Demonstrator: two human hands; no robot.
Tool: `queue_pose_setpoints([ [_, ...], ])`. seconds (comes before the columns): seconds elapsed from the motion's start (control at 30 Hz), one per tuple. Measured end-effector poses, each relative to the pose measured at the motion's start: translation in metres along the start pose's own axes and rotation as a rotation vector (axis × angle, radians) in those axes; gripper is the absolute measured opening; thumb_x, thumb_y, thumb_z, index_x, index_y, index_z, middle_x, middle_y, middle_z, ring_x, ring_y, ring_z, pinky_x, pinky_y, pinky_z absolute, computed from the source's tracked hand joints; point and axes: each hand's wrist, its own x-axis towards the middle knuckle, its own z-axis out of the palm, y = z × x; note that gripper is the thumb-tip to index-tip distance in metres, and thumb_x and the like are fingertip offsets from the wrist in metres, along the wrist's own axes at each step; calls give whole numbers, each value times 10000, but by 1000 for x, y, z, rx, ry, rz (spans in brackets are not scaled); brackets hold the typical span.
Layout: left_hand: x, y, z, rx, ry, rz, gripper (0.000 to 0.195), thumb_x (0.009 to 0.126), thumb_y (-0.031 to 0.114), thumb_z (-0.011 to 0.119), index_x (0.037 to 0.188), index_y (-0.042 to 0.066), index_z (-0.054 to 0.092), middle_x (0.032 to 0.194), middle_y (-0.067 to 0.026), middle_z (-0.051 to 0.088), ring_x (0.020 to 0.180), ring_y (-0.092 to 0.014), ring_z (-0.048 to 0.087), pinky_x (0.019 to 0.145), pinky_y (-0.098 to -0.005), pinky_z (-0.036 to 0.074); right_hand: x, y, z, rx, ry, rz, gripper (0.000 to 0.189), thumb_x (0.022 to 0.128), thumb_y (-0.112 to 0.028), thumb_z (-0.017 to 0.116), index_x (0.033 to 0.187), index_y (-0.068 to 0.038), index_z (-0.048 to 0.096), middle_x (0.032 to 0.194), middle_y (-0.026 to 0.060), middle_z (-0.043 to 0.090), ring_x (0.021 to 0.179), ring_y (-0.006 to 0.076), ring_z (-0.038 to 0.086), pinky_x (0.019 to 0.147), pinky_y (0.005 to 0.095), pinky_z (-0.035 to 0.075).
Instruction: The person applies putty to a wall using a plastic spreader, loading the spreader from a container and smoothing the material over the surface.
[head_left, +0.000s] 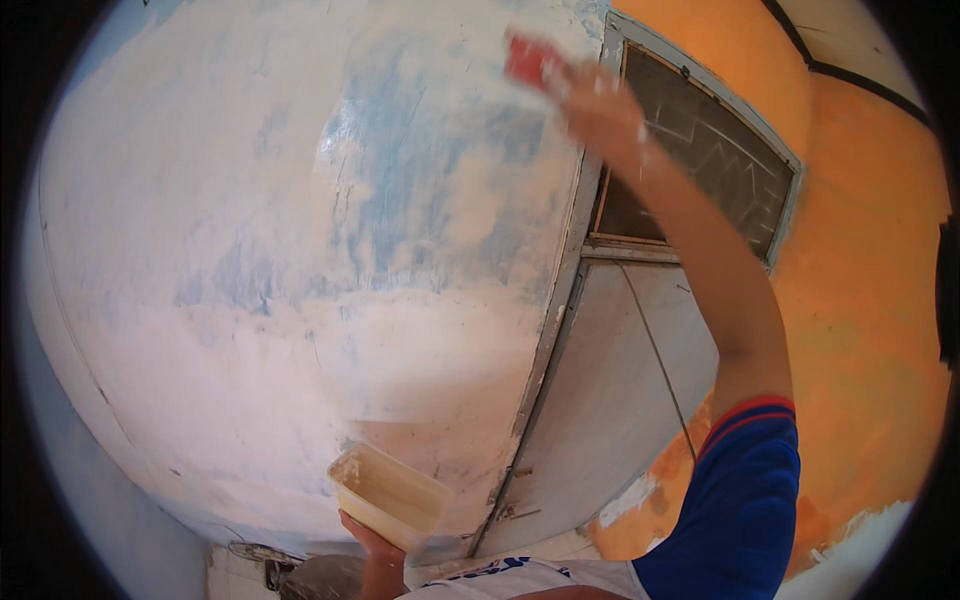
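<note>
My right hand (600, 105) is raised high, closed on a red scraper (531, 61) that is blurred and held at the wall beside the top of the door frame. The wall (420, 315) is patchy, whitish filler over light blue paint, with a glossy patch left of the scraper. Low down, my left hand (376, 541) holds a cream plastic tub (390, 491) from below and its side. Pale residue coats the inside of the tub; how much it holds I cannot tell.
To the right stands a grey door (622, 390) with a dark screened panel (697, 150) above it and a string hanging across it. Beyond is an orange wall (862, 300). At the bottom left are a round grey object (326, 577) and a wire fan guard (259, 553) above a tiled floor.
</note>
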Motion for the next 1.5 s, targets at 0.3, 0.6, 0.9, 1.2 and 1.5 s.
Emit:
queue_pose_setpoints([
  [0.3,6,-7,-17,56,53,-3,751,989,689,287,1517,175,432,1492,-81,509,1326,-342,519,1094,-505,452,-11,24,-48,278,296,182,326,889,-116,627,1210,-87,678,1026,202,700,949,378,680,804,512,557],
  [0.6,15,5,14,3,35,-21,679,1011,640,272,1455,175,487,1415,-64,560,1277,-303,553,1056,-453,479,11,-7,-23,104,63,52,458,869,-212,693,1313,-110,640,1122,173,680,979,372,662,822,484,547],
  [0.9,26,8,14,8,31,-19,678,1002,644,300,1453,174,490,1404,-58,569,1268,-300,561,1047,-452,488,-33,-22,-72,305,100,-16,295,935,-162,619,1217,-150,703,971,146,705,928,345,687,841,459,564],
  [1.2,26,-1,4,-29,-2,-80,738,993,679,298,1518,175,423,1459,-90,537,1299,-343,545,1083,-506,466,66,1,-33,192,190,428,280,975,-260,587,1205,-139,692,1104,165,694,1009,387,655,911,537,462],
  [1.5,24,-3,20,12,-2,-183,751,993,690,257,1533,193,415,1494,-88,512,1330,-344,527,1101,-514,451,-167,-235,-50,572,179,333,522,818,-62,738,1311,-229,691,1216,-15,681,1169,202,613,1063,491,310],
])
